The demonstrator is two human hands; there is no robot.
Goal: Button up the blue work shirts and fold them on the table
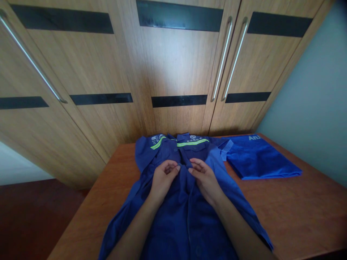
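Observation:
A blue work shirt with yellow-green reflective strips across the chest lies face up on a brown wooden table, collar toward the far edge. My left hand pinches the left edge of the front opening, fingers curled on the cloth. My right hand pinches the right edge of the opening just beside it. The two hands nearly touch at the shirt's middle, a little below the collar.
A folded blue garment with white lettering lies on the table to the right of the shirt. A wooden wardrobe with long metal handles stands right behind the table. A pale wall is at the right; dark red floor at the left.

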